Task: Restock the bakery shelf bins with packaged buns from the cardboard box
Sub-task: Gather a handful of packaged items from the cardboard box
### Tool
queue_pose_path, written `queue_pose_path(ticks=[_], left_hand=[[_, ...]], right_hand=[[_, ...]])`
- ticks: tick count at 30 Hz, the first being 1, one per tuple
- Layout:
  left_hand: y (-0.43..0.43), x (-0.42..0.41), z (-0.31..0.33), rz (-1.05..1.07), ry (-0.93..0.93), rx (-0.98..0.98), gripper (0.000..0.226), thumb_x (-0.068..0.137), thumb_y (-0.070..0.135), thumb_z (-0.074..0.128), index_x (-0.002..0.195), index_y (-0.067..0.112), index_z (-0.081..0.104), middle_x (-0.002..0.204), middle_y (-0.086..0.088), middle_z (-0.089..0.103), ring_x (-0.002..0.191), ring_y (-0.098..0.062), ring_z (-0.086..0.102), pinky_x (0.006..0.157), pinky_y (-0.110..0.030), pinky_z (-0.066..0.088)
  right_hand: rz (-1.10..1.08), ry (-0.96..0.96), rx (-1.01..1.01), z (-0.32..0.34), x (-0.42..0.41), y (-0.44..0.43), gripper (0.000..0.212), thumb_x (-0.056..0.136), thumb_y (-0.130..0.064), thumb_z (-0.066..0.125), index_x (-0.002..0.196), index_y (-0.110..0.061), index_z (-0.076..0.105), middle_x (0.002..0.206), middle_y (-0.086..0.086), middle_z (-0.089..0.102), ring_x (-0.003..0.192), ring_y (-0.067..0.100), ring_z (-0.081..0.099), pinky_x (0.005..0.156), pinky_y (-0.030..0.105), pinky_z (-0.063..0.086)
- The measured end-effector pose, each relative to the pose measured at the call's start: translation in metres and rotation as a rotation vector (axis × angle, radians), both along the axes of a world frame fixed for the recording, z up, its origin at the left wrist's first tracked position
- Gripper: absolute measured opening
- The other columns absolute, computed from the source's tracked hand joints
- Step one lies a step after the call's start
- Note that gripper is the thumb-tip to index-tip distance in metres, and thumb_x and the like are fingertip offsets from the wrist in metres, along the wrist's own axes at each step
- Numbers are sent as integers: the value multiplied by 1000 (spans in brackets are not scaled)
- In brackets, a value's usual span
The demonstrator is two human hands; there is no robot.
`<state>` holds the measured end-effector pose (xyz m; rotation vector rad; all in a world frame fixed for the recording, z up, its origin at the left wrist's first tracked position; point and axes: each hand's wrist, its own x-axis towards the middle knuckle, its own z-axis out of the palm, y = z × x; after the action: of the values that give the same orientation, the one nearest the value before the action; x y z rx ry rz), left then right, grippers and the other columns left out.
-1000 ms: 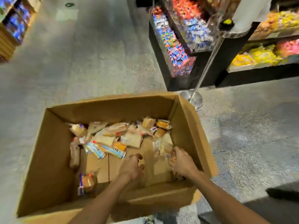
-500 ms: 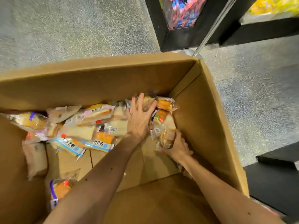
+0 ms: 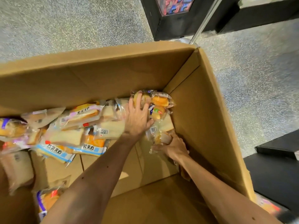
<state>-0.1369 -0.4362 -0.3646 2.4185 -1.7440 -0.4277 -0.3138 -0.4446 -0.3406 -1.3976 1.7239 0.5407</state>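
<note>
A large cardboard box (image 3: 203, 101) stands open on the floor, with several packaged buns and sandwich breads lying along its far wall. My left hand (image 3: 137, 117) reaches into the far right corner and its fingers curl over a clear-wrapped bun (image 3: 143, 97). Orange buns in clear packets (image 3: 160, 101) lie just right of that hand. My right hand (image 3: 175, 147) is lower, by the right wall, and grips a packaged bun (image 3: 162, 138). Blue-striped sandwich packs (image 3: 88, 148) lie left of my arms.
Speckled grey floor (image 3: 72, 25) surrounds the box. A black shelf unit (image 3: 176, 21) with colourful packets stands beyond the far right corner, with a metal pole (image 3: 205, 21) leaning beside it. A low black ledge (image 3: 275, 167) sits to the right.
My left hand has gone from the bare box bottom up to the far right corner and curled onto a bun. The view has dropped closer into the box. My right hand keeps its packet.
</note>
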Motion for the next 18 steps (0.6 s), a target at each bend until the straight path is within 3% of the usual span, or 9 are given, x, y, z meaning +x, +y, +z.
queue_pose_path(ticks=[2, 5, 11, 16, 18], left_hand=[[7, 1, -3, 1, 52, -126, 64, 85, 59, 59, 128, 12, 58, 151, -20, 32, 128, -50, 41, 100, -59, 42], [19, 2, 3, 2, 101, -234, 61, 91, 61, 46, 123, 13, 65, 149, -15, 35, 126, -44, 40, 101, -60, 42], [67, 2, 41, 98, 276, -213, 65, 87, 64, 51, 113, 9, 73, 149, -14, 39, 133, -40, 37, 106, -59, 40], [106, -1, 103, 374, 490, -164, 67, 82, 69, 61, 114, 11, 73, 156, 0, 29, 144, -14, 19, 117, -35, 21], [116, -4, 131, 476, 538, -192, 64, 80, 64, 62, 112, 10, 74, 155, 5, 28, 144, -9, 16, 120, -39, 22]], right_hand=[[-9, -40, 15, 4, -2, 0, 124, 46, -67, 87, 150, -28, 34, 145, 4, 42, 136, 29, 39, 112, 53, 34], [-29, -73, -16, 15, -3, -2, 113, 49, -59, 91, 145, -28, 39, 138, 3, 44, 130, 27, 44, 110, 51, 39], [36, -151, -37, 56, -4, 1, 92, 67, -38, 89, 143, -32, 38, 133, 3, 39, 127, 26, 44, 106, 42, 43], [-19, -399, 55, 114, -12, 12, 95, 72, -19, 87, 149, -28, 32, 134, -4, 42, 131, 22, 43, 109, 37, 39], [-148, -522, 126, 142, -18, 16, 94, 73, -13, 87, 146, -24, 29, 129, -3, 50, 120, 16, 52, 105, 32, 44]])
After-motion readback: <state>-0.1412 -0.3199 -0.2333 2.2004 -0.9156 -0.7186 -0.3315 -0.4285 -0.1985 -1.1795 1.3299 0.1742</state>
